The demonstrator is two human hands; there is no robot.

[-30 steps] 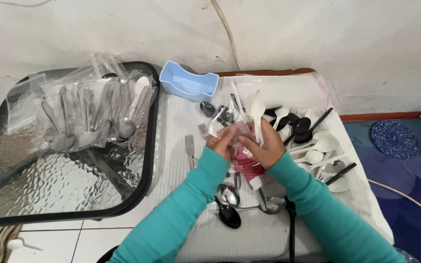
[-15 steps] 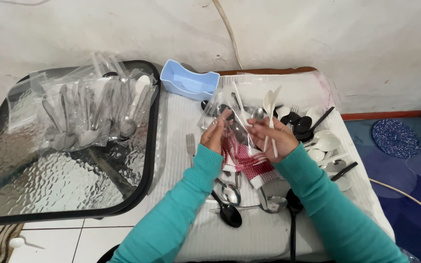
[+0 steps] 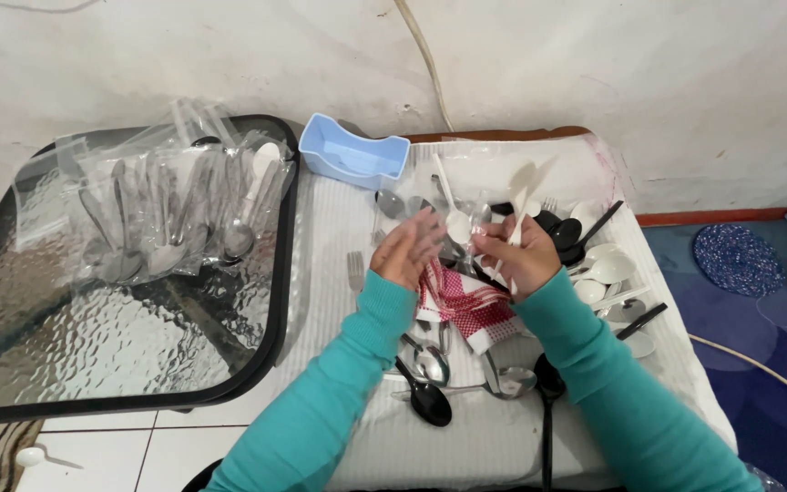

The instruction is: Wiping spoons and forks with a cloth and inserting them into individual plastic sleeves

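My right hand is closed around a few white plastic utensils, their ends pointing up and away; a white plastic spoon stands just left of the fist. Thin clear plastic seems to lie around them. My left hand hovers beside it, a little apart, blurred, with fingers spread and nothing in them. Under both hands lies a red-and-white checked cloth on the white-covered table. Both arms wear teal sleeves.
Metal spoons, a black spoon and a fork lie near the cloth. White spoons and black ones pile at right. A blue tray sits at the back. Bagged metal cutlery rests on the glass table.
My hands have come apart. The right hand has lifted the white plastic utensils upright, and the left hand has let go and opened beside it.
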